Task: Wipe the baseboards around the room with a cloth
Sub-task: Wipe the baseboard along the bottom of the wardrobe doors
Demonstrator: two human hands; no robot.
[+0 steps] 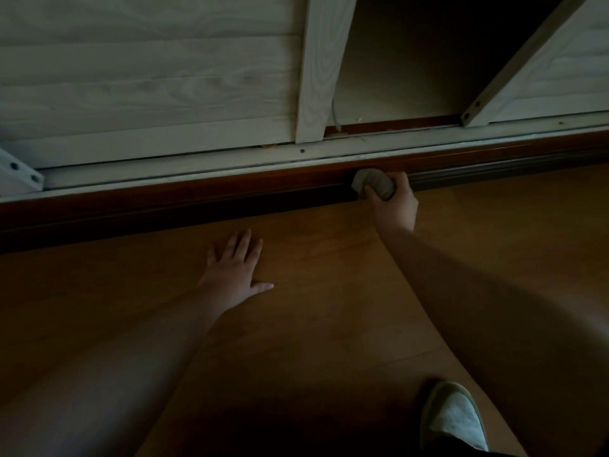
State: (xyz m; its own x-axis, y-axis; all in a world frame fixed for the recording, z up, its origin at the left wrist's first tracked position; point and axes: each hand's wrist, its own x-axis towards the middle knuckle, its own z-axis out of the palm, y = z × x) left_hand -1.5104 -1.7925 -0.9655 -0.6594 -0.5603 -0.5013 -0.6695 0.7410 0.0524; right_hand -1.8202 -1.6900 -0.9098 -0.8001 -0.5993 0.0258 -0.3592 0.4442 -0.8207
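Dim light, view from your head looking down at the floor (313, 324), brown wood-look boards filling the lower two thirds of the frame. Your right hand (393, 206) sits right of centre, fingers and thumb curled round a bunched grey cloth (374, 184); the cloth is pressed against the dark reddish-brown baseboard (197, 199), which runs as a band from the left edge, mid-height, rising toward the upper right. Your left hand (235, 263) lies flat on the floor at centre-left, fingers straight and slightly spread, thumb out to the right, holding nothing; it is near the baseboard but not touching it, and well apart from the cloth. Above the baseboard runs a pale track (184, 166) with small screws. On it stand pale wood-grain sliding doors: a left door (148, 77) across the upper left and a right door (566, 67) in the upper right corner, with a dark open gap (412, 61) between them at upper centre. A thin cord hangs in the gap near the left door's edge; what it belongs to is not discernible. A light shoe (456, 420) shows at the lower right, toe pointing up-frame.
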